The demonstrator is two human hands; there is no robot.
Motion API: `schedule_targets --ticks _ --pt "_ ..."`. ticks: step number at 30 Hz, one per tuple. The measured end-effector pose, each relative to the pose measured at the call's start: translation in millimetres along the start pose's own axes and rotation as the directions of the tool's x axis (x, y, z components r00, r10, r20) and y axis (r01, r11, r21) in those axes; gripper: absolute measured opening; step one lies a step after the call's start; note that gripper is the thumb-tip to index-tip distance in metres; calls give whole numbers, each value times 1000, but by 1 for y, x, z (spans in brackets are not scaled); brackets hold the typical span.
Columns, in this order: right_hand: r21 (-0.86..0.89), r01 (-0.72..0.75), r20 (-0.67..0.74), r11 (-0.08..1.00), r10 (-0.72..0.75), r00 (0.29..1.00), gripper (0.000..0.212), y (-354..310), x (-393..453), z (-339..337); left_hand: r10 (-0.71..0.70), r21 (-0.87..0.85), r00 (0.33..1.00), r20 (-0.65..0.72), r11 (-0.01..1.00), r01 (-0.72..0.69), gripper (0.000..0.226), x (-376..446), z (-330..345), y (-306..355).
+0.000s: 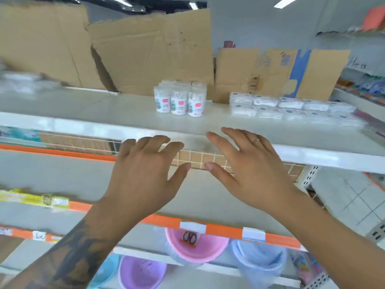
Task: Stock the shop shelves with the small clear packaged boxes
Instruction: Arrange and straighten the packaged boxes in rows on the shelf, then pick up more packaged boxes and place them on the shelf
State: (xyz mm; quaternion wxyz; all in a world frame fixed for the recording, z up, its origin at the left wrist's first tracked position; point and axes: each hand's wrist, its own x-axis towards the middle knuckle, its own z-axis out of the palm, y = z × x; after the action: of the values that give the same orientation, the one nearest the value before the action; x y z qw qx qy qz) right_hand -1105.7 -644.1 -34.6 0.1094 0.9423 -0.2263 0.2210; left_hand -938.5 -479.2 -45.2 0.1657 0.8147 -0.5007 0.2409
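Clear boxes (291, 108): stocked on the top shelf (125, 109), right of centre, laid flat in two rows that run off toward the shelf's right end. The rows' long axis lies across the view, roughly parallel to the shelf's front edge, sloping slightly down to the right. Edges of the far-right boxes are blurred; the count cannot be given.

Left hand (143, 174): held palm-down before the shelf's front lip, fingers spread and loosely bent, nothing gripped. Whether its fingertips touch the lip cannot be told.

Right hand (254, 170): likewise empty, fingers straight and fanned wide, pointing up and left toward the shelf. A ring is seen on one finger.

Key relation: the boxes lie beyond and to the right of both hands, well apart from them, higher in the view. The right hand is judged the nearer; its reach to the near left corner of the rows would run forward and rightward. No box is held in either hand, so a fresh supply is presumably to be fetched before more stocking is done; none is clearly seen, only a blurred pale mass at the left edge.

Adjacent stock: tubs (180, 100) stand just left of the boxes, near but apart. Bare shelf lies left of the tubs. Cardboard (150, 51) is propped behind.
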Motion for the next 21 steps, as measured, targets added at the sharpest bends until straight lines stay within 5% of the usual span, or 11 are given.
schedule_targets --ticks 11,21 --pt "245 94 -78 965 -77 994 57 -222 -8 46 -155 78 982 107 986 147 49 -133 -31 -170" --pt "313 321 -143 894 -290 946 56 -359 73 84 -393 139 919 35 912 385 49 -178 -49 -307"
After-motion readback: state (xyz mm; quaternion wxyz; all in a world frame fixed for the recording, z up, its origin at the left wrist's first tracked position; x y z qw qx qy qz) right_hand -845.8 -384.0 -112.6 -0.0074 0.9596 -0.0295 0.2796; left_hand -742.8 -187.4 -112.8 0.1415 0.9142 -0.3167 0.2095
